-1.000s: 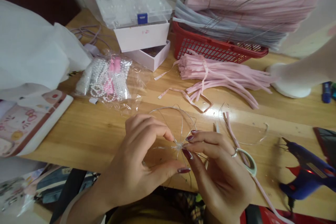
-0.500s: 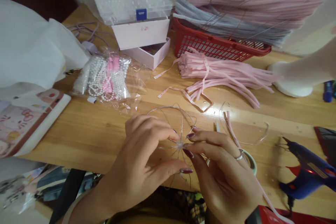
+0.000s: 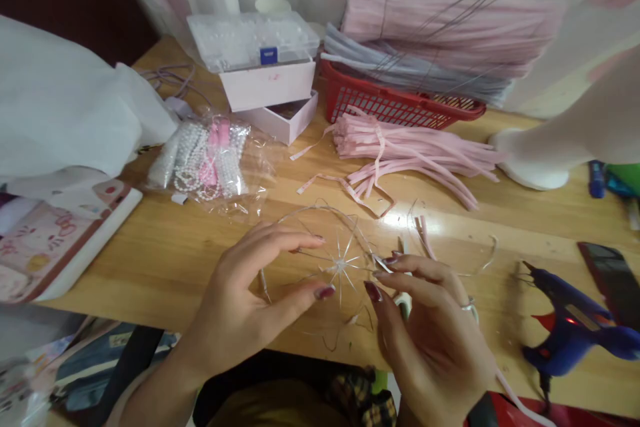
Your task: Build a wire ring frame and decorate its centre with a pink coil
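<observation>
Wire star framed btwn L hand, fingers parted, & R hand, grip unclear, prob. so it's kept in view.

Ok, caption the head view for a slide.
A person's left hand and right hand flank a star of thin wire at a wooden table, a blue glue gun nearby.

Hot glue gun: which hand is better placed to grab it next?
Probably the right hand: it's nearer the hot glue gun, while the left hand is beyond the wire spokes.
</observation>
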`<state>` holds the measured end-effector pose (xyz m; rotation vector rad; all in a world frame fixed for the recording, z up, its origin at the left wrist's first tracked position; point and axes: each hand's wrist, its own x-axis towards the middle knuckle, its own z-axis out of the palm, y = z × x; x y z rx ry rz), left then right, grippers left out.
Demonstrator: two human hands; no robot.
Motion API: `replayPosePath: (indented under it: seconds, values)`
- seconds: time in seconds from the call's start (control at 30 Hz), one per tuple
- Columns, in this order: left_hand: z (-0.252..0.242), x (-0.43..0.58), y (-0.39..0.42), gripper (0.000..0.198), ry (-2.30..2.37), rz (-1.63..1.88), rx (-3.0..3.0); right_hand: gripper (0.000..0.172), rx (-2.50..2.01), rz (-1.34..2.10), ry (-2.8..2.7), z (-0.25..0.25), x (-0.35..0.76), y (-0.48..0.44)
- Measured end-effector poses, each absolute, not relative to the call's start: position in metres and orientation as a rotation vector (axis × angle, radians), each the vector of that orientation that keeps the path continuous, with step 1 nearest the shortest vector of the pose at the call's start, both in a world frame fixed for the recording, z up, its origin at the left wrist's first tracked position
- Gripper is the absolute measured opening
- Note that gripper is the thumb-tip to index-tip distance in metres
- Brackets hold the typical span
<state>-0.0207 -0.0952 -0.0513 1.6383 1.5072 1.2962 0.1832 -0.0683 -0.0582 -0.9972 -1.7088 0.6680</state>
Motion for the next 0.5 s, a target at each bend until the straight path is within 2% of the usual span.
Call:
replayPosePath:
  seconds: [0.13,0.5]
  values:
    - [-0.054,-0.017,-0.096,0.022,1.448,1.382,1.56,0.025,-1.024,0.622,-1.823,-0.062,0.183,-0.07]
    - [-0.05,0.005,-0.107,0.009,1.488,1.499,1.556,0.022,-0.956,0.579,-1.815,-0.053,0.169,-0.077]
